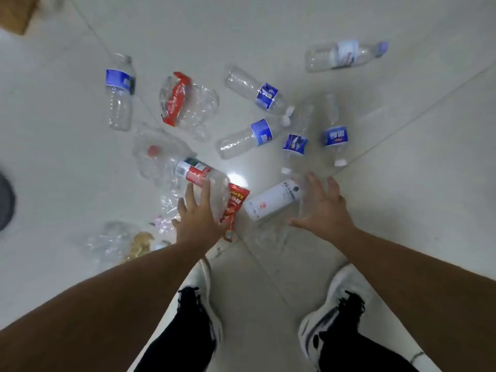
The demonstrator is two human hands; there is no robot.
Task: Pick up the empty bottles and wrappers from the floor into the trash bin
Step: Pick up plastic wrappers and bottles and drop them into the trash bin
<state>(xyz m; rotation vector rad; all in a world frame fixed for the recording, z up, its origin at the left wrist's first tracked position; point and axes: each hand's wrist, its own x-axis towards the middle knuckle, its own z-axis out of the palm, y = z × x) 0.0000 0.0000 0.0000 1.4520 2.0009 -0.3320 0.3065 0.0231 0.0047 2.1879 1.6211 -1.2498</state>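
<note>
Several empty plastic bottles lie scattered on the pale tiled floor (402, 183). My left hand (198, 213) reaches down with straight fingers that touch a clear bottle with a red and white label (198, 174). A red snack wrapper (237, 200) lies right beside that bottle, partly under it. My right hand (323, 208) is spread with fingers apart at the clear end of a white-labelled bottle (272, 201), not closed round it. Farther off lie blue-labelled bottles (245, 139) (120, 92) (335, 135) and a crushed bottle with a red label (185, 102).
A dark round object (5, 202) shows at the left edge, mostly cut off. Clear crumpled plastic and a yellowish wrapper (139, 244) lie at lower left. A brown cardboard piece (16, 12) sits top left. My white and black shoes (332, 312) stand below the hands.
</note>
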